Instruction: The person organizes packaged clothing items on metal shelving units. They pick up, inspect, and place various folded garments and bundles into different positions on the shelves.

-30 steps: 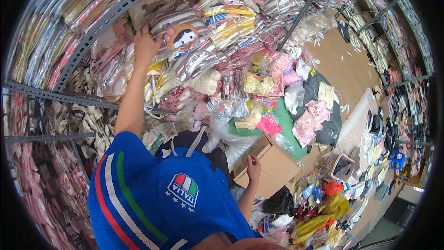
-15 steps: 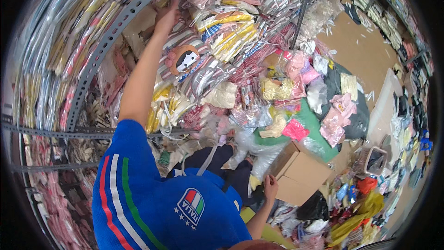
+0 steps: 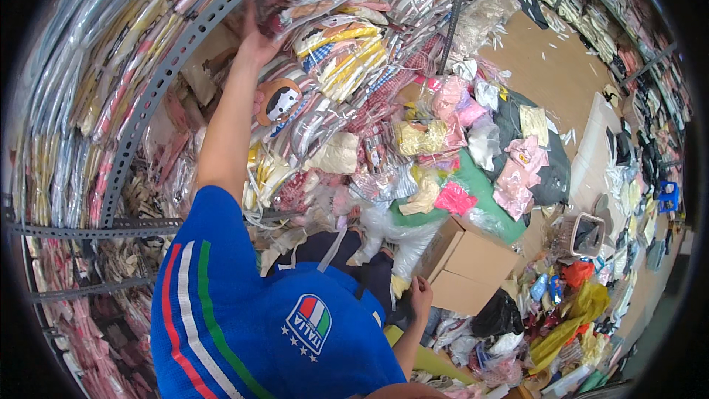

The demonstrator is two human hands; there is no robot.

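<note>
My left arm stretches up to the shelf, and my left hand [image 3: 258, 43] grips the lower edge of a dark garment in a clear plastic bag [image 3: 299, 0]. That bag is lifted and tilted above a stack of bagged yellow-and-white garments [image 3: 343, 55]. Below the hand lies a striped bagged garment with a doll-face patch [image 3: 282, 102]. My right hand [image 3: 421, 297] is low beside a cardboard box [image 3: 473, 262], its fingers curled in, with nothing visible in them. Whether it touches the box, I cannot tell.
A perforated metal shelf post [image 3: 151, 85] curves past my left arm, with packed bagged clothes [image 3: 66, 103] beyond it. Loose clothes lie on a green sack [image 3: 473, 177] on the floor. A plastic basket [image 3: 586, 235] and a blue stool [image 3: 668, 196] stand to the right.
My left hand has drawn back slightly, and the dark bagged garment now shows raised in it. My right hand has shifted slightly left. The whole view has turned a little.
</note>
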